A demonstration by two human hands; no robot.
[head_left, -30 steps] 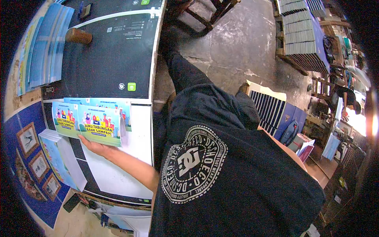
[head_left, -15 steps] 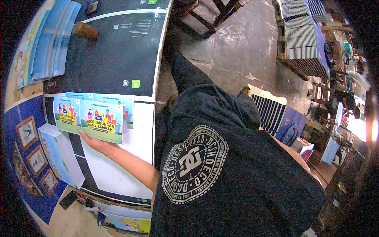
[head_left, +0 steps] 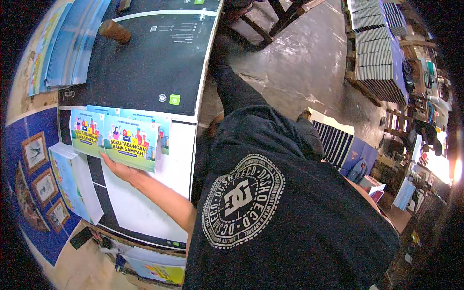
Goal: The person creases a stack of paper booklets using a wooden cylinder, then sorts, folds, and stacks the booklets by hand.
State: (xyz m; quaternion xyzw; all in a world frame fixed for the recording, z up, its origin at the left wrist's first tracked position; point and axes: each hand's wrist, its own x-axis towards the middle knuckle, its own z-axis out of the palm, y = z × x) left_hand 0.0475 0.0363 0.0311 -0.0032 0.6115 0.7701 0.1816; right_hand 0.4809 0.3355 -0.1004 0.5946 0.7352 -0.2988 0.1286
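My left hand (head_left: 120, 169) is at the lower edge of a printed booklet (head_left: 129, 140) titled "Buku Tabungan Bank Sampah", gripping it where the two covers meet; some fingers are hidden behind it. A second booklet of the same design (head_left: 87, 130) lies against its left side, partly overlapped. More blue sheets or covers show behind their top edges. Beneath them is a white board (head_left: 145, 203) on the worktop. My right hand is out of sight; only bare skin of that arm shows beyond the dark shirt (head_left: 309, 208).
A wooden peg (head_left: 115, 31) stands on the black worktop (head_left: 159, 63), near stacked blue sheets (head_left: 72, 48). Another pile (head_left: 77, 186) sits at the left. On the floor side are book stacks (head_left: 377, 53), dark-striped stacked books (head_left: 331, 140) and a wooden stool (head_left: 270, 24).
The view has shifted slightly, so the worktop and booklets sit a little further right. My left hand keeps its hold on the booklet.
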